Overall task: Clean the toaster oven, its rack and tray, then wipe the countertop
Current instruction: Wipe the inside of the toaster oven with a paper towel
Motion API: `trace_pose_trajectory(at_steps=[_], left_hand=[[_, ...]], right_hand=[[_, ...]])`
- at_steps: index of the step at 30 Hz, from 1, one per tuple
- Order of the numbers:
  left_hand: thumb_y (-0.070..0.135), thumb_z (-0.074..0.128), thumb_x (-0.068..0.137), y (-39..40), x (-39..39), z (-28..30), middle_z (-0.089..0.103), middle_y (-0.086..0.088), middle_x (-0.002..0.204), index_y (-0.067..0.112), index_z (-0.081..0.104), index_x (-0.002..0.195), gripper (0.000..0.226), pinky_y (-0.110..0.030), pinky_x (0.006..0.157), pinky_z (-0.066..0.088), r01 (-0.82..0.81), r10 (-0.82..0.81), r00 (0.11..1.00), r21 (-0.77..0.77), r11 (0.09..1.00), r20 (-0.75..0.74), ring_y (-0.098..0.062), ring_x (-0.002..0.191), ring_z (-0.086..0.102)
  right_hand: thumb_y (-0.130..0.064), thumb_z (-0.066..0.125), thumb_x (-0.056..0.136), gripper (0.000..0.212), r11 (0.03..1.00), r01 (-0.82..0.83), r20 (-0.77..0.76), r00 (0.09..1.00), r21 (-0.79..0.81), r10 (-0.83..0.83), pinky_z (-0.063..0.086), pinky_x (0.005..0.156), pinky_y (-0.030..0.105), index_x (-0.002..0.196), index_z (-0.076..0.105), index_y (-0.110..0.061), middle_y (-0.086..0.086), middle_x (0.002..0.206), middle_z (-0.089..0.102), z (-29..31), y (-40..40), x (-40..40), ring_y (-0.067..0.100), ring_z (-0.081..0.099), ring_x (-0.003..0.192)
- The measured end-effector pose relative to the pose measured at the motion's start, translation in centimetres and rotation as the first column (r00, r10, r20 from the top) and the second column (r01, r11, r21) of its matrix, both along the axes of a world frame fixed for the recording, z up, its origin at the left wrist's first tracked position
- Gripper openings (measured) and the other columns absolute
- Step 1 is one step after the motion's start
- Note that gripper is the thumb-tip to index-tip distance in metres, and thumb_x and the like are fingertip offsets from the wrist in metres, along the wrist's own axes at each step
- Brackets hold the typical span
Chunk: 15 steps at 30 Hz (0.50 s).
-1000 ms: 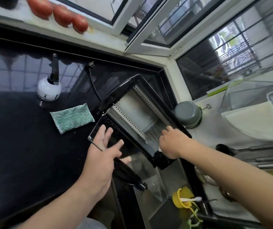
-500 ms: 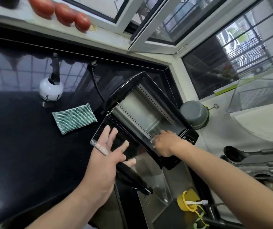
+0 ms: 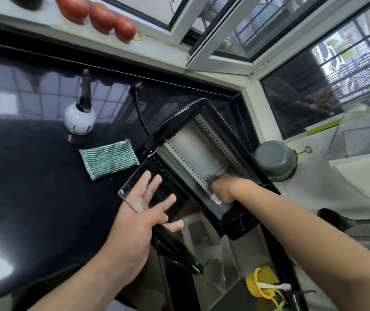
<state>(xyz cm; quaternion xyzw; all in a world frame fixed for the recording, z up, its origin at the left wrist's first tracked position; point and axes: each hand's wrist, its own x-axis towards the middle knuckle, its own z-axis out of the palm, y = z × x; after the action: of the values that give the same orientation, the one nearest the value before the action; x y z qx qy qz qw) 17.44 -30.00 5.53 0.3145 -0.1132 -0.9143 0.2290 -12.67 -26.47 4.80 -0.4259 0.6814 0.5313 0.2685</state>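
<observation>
A black toaster oven [image 3: 175,122] stands tilted on the black countertop [image 3: 33,187] beside the sink, its glass door [image 3: 163,194] folded down flat. My left hand [image 3: 143,212] presses on the door with straight, spread fingers. My right hand [image 3: 226,189] is inside the oven's metal cavity, curled around a small white cloth [image 3: 216,199] that peeks out below the knuckles. A green striped sponge [image 3: 109,161] lies on the counter left of the oven. No rack or tray shows inside the cavity.
A white spray bottle [image 3: 79,116] stands behind the sponge. Three tomatoes [image 3: 103,17] sit on the window sill. A grey pot [image 3: 276,160] is right of the oven. The steel sink [image 3: 211,261] holds a yellow item [image 3: 260,286]. Ladles [image 3: 345,221] lie at right.
My right hand has moved from the oven's front edge deeper into the cavity. My left hand stays pressed on the open door.
</observation>
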Motion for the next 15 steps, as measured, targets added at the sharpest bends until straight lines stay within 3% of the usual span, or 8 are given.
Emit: trace_pose_trajectory(at_steps=[3, 5, 7, 8, 11, 15], left_hand=[[-0.029, 0.040, 0.090, 0.1, -0.2, 0.1, 0.058, 0.011, 0.146, 0.032, 0.040, 0.156, 0.090, -0.056, 0.079, 0.063, -0.020, 0.020, 1.000, 0.003, 1.000, 0.015, -0.028, 0.119, 0.069], [-0.029, 0.041, 0.090, 0.1, -0.2, 0.0, 0.059, 0.011, 0.146, 0.032, 0.041, 0.155, 0.090, -0.056, 0.079, 0.063, -0.030, 0.030, 0.999, 0.003, 1.000, 0.017, -0.026, 0.117, 0.070], [-0.029, 0.042, 0.090, 0.3, -0.3, -0.1, 0.059, 0.011, 0.145, 0.032, 0.043, 0.154, 0.089, -0.054, 0.076, 0.064, -0.037, 0.037, 0.999, -0.004, 0.999, 0.019, -0.026, 0.117, 0.070], [-0.029, 0.041, 0.089, 0.3, -0.4, -0.2, 0.060, 0.011, 0.145, 0.031, 0.043, 0.154, 0.089, -0.054, 0.075, 0.064, -0.041, 0.041, 0.999, -0.005, 0.999, 0.021, -0.027, 0.116, 0.071], [-0.031, 0.038, 0.088, 0.4, -0.7, -0.4, 0.061, 0.009, 0.143, 0.029, 0.044, 0.154, 0.090, -0.057, 0.073, 0.063, -0.065, 0.065, 0.998, 0.009, 0.998, 0.016, -0.029, 0.115, 0.071], [-0.031, 0.038, 0.088, 0.6, -0.6, -0.4, 0.062, 0.010, 0.143, 0.030, 0.045, 0.154, 0.090, -0.060, 0.077, 0.061, -0.066, 0.066, 0.998, -0.003, 0.998, 0.019, -0.029, 0.115, 0.071]], right_hand=[[-0.001, 0.059, 0.084, 0.025, 0.996, 0.075, 0.009, 0.997, 0.056, -0.076, 0.062, 0.073, 0.041, 0.106, 0.068, -0.006, 0.014, 0.102, 0.073, -3.2, -1.7, -2.9, 0.030, 0.072, 0.081], [-0.002, 0.057, 0.083, 0.035, 0.998, 0.047, 0.016, 0.999, 0.028, -0.048, 0.062, 0.077, 0.041, 0.116, 0.066, -0.008, 0.016, 0.106, 0.072, -4.8, -1.9, -4.1, 0.030, 0.072, 0.087], [-0.003, 0.057, 0.087, 0.036, 0.999, -0.041, 0.041, 0.998, -0.011, 0.042, 0.054, 0.085, 0.031, 0.121, 0.063, -0.011, 0.016, 0.118, 0.065, -5.2, -2.2, -4.5, 0.028, 0.063, 0.106], [-0.007, 0.058, 0.088, 0.034, 0.998, -0.066, 0.050, 0.997, -0.024, 0.067, 0.049, 0.084, 0.028, 0.121, 0.063, -0.016, 0.013, 0.119, 0.063, -5.2, -2.4, -4.5, 0.027, 0.059, 0.107], [-0.019, 0.063, 0.087, 0.033, 0.994, 0.001, 0.118, 0.993, -0.106, 0.012, 0.051, 0.078, 0.029, 0.117, 0.061, -0.032, 0.001, 0.113, 0.064, -5.8, -2.7, -5.8, 0.023, 0.061, 0.096], [-0.034, 0.067, 0.082, 0.024, 0.957, 0.080, 0.159, 0.987, -0.278, -0.036, 0.054, 0.076, 0.032, 0.098, 0.049, -0.031, -0.002, 0.099, 0.064, -7.1, -2.2, -6.6, 0.024, 0.064, 0.085]])
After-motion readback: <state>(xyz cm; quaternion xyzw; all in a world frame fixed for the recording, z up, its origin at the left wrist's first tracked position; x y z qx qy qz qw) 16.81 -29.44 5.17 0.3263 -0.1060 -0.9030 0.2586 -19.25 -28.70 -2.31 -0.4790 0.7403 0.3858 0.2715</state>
